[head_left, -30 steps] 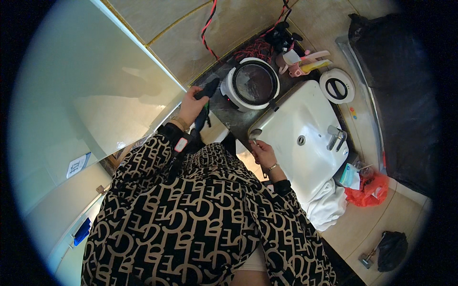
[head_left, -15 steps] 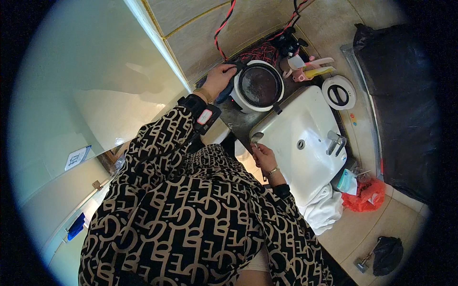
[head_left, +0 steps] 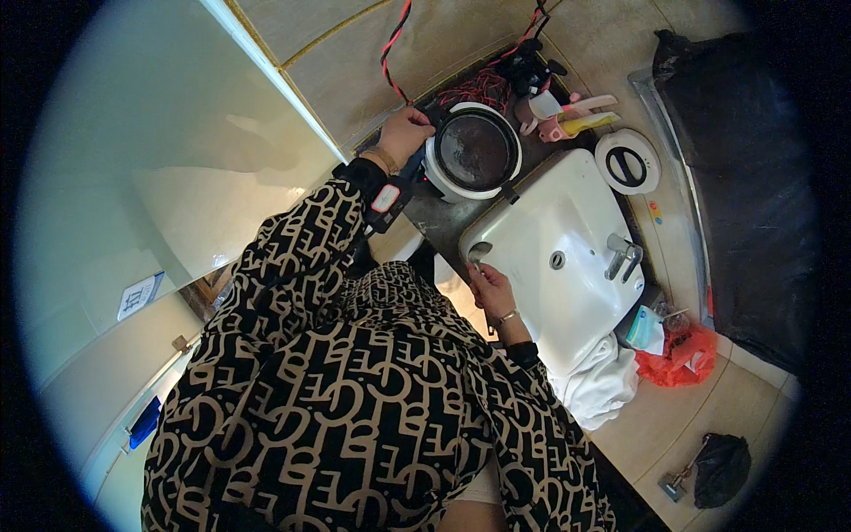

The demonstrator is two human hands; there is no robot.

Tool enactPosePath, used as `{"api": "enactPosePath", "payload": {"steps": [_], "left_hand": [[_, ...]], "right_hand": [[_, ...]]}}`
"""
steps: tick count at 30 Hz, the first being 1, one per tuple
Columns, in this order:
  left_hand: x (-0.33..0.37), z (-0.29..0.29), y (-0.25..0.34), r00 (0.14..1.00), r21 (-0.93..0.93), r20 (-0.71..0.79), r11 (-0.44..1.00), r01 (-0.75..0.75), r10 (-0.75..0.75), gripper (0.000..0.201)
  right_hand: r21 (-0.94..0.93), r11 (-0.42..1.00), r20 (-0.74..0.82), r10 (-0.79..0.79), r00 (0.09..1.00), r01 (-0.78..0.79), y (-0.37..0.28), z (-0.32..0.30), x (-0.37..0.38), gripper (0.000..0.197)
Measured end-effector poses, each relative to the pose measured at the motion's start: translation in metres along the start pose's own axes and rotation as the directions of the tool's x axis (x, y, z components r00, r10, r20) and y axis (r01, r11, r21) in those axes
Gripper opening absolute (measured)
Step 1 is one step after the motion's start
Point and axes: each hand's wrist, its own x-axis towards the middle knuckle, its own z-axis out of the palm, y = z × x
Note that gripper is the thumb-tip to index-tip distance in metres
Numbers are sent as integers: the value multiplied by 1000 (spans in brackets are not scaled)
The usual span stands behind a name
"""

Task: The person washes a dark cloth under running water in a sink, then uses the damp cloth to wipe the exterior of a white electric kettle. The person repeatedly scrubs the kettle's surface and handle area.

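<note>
The white cooker stands in the upper middle of the frame, just right of the left hand, whose fingers curl at a dark cloth; I can't tell if they grip it. Well apart, near centre, the right hand pinches a spoon at the corner of the sink, its forearm slanting up-left.

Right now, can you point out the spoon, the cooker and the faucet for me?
Spoon (head_left: 480, 251): head view, on its bowl.
Cooker (head_left: 450, 188): head view, on its white outer wall.
Faucet (head_left: 620, 243): head view, on its shiny metal body.
</note>
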Motion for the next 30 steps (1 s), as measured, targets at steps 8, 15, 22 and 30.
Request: {"api": "enactPosePath", "payload": {"steps": [8, 15, 22, 30], "left_hand": [[-27, 2, 0, 994, -56, 18, 992, 109, -108, 19], [19, 2, -11, 1000, 36, -14, 999, -5, 6, 23], [-36, 3, -7, 991, -33, 30, 991, 131, -130, 21], [8, 1, -5, 999, 14, -24, 999, 43, -43, 22]], "right_hand": [[-2, 998, 15, -55, 998, 55, 2, -2, 5, 25], [-49, 998, 6, -39, 999, 39, -5, 2, 3, 23], [-31, 999, -4, -24, 1000, 24, -1, -4, 3, 25], [-77, 995, -14, -68, 998, 67, -7, 2, 4, 24]]}}
